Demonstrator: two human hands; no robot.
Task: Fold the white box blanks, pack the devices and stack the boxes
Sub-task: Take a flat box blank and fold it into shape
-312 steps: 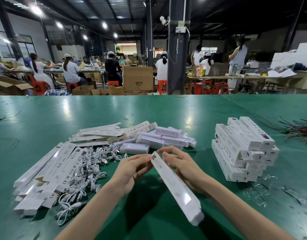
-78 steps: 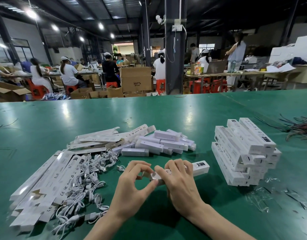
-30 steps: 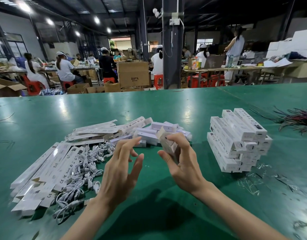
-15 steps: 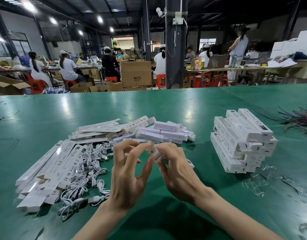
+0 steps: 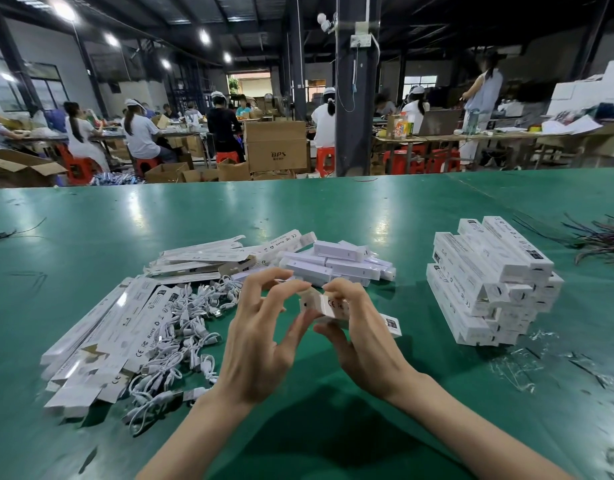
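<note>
A long white box (image 5: pixel 333 306) lies across the space between my hands, just above the green table (image 5: pixel 298 216). My right hand (image 5: pixel 364 337) grips its middle, fingers curled over the top. My left hand (image 5: pixel 260 344) touches the box's left end flap with thumb and fingertips. Flat white box blanks (image 5: pixel 101 337) lie fanned at the left, beside a heap of white cables (image 5: pixel 184 334). White devices (image 5: pixel 336 263) are piled behind my hands. Finished boxes (image 5: pixel 489 278) are stacked at the right.
Clear plastic scraps (image 5: pixel 520 365) lie in front of the finished stack. Dark loose wires (image 5: pixel 603 237) sit at the far right edge. Beyond the table, seated workers, cardboard cartons (image 5: pixel 276 145) and a dark pillar (image 5: pixel 355 84) fill the hall.
The box has turned from upright in my right hand to lying sideways between both hands. My left hand has come in and now works the left end flap.
</note>
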